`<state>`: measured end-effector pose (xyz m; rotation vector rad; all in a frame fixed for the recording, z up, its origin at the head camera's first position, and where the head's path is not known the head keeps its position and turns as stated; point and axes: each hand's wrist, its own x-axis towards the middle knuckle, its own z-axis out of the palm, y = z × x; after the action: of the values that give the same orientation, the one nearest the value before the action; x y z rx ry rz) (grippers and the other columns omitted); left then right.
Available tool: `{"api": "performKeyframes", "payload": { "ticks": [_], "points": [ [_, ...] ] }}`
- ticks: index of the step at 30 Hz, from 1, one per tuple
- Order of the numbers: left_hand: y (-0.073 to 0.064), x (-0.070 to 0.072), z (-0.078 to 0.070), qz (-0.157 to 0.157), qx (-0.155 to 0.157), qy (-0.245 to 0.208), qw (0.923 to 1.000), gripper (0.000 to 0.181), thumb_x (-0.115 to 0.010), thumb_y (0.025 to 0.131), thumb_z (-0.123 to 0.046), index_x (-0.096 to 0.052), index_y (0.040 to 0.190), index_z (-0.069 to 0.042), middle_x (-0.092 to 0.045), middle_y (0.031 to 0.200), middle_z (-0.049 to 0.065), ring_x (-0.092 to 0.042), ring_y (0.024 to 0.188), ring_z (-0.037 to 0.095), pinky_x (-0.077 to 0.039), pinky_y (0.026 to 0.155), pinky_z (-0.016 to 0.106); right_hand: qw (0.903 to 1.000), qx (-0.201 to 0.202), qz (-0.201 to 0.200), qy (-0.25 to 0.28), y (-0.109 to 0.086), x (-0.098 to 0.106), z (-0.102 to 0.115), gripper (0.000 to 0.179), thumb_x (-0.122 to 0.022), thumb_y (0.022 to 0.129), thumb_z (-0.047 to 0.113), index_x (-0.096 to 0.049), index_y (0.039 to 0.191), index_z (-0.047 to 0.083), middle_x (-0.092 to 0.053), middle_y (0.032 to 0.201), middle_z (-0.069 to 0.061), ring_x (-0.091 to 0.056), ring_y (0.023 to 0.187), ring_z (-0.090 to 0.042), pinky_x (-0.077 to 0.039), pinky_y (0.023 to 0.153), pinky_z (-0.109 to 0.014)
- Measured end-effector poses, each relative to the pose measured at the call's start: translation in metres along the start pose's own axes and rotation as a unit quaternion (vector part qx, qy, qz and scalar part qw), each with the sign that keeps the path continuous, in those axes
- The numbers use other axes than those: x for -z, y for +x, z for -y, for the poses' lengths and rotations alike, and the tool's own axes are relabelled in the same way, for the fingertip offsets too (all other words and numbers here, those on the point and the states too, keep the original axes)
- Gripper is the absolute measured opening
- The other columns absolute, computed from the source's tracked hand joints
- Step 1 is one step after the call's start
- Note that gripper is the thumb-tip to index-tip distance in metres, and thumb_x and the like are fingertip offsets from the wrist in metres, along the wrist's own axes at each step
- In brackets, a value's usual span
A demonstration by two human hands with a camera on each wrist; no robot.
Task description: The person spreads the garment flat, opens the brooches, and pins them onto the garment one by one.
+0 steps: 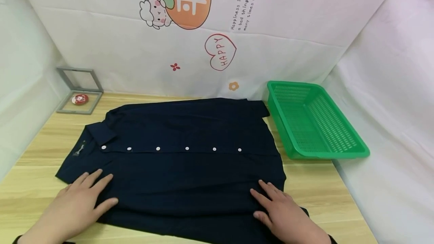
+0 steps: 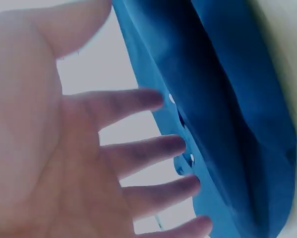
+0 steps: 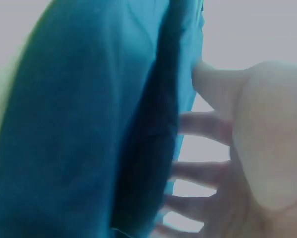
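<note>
A dark navy button-up shirt [image 1: 190,183] lies spread sideways on the table, its collar [image 1: 101,132] toward the left. White buttons run along the front placket, and the near side shows soft folds. Over the shirt's near left part, by the collar end, is my left hand [image 1: 79,202] with fingers spread. My right hand [image 1: 285,212] is over the near right part, by the hem, fingers extended too. In the left wrist view the straight fingers [image 2: 138,153] reach toward the blue-looking cloth [image 2: 227,124]. The right wrist view has the fingertips at the edge of a fold [image 3: 148,139].
A green plastic basket [image 1: 293,142] stands at the back right, close to the shirt's hem. At the back left sits an open grey frame-like case [image 1: 96,102] with a small red round item [image 1: 80,99] in it. White printed cloth [image 1: 135,48] hangs behind the wooden table [image 1: 27,199].
</note>
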<state>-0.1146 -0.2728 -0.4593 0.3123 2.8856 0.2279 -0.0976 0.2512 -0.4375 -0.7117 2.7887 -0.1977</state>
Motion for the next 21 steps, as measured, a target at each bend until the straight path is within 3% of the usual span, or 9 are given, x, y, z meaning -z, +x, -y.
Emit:
{"api": "performKeyframes", "payload": {
  "ticks": [2,5,9,12,21],
  "points": [
    [0.001,0.001,0.001,-0.024,0.008,0.007,0.9997,0.083,-0.057,0.087,-0.072,-0.061,0.135,-0.003,-0.049,0.135,0.035,-0.044,0.117,0.062,-0.041,0.082,0.074,0.9983,0.024,-0.044,-0.031,0.004,-0.002,-0.001,0.052,-0.063,0.098,0.041,-0.057,0.142,0.014,-0.047,0.146,-0.016,-0.05,0.129,-0.034,-0.047,0.096,-0.052],
    [0.003,-0.003,0.001,0.001,0.024,0.014,0.9996,0.091,-0.057,0.084,-0.075,-0.058,0.137,-0.001,-0.047,0.132,0.04,-0.044,0.111,0.067,-0.042,0.08,0.073,0.9955,0.027,-0.07,-0.059,0.01,-0.005,-0.004,0.057,-0.073,0.092,0.035,-0.058,0.141,0.013,-0.049,0.144,-0.018,-0.052,0.126,-0.034,-0.05,0.092,-0.05],
    [0.006,-0.008,0.001,0.041,0.032,0.014,0.9985,0.101,-0.055,0.079,-0.08,-0.052,0.142,-0.001,-0.04,0.133,0.046,-0.039,0.108,0.075,-0.04,0.081,0.075,0.999,-0.031,-0.008,-0.032,0.014,-0.005,-0.009,0.072,-0.076,0.087,0.046,-0.052,0.147,0.015,-0.038,0.151,-0.025,-0.04,0.133,-0.049,-0.045,0.094,-0.06],
    [0.007,-0.01,0.001,0.043,0.031,0.006,0.9986,0.101,-0.06,0.079,-0.077,-0.051,0.143,0.0,-0.037,0.133,0.048,-0.036,0.108,0.076,-0.037,0.083,0.076,0.9964,-0.076,0.039,0.003,0.015,-0.005,-0.011,0.075,-0.073,0.086,0.051,-0.05,0.149,0.017,-0.032,0.154,-0.027,-0.034,0.133,-0.056,-0.042,0.095,-0.065],
    [0.008,-0.009,0.003,0.035,0.03,-0.009,0.9989,0.099,-0.065,0.079,-0.073,-0.049,0.142,0.001,-0.036,0.131,0.047,-0.035,0.106,0.077,-0.038,0.078,0.077,0.9931,-0.095,0.06,0.033,0.021,-0.003,-0.012,0.078,-0.075,0.084,0.051,-0.05,0.149,0.018,-0.03,0.154,-0.029,-0.033,0.13,-0.061,-0.039,0.095,-0.069]
  ]
}}
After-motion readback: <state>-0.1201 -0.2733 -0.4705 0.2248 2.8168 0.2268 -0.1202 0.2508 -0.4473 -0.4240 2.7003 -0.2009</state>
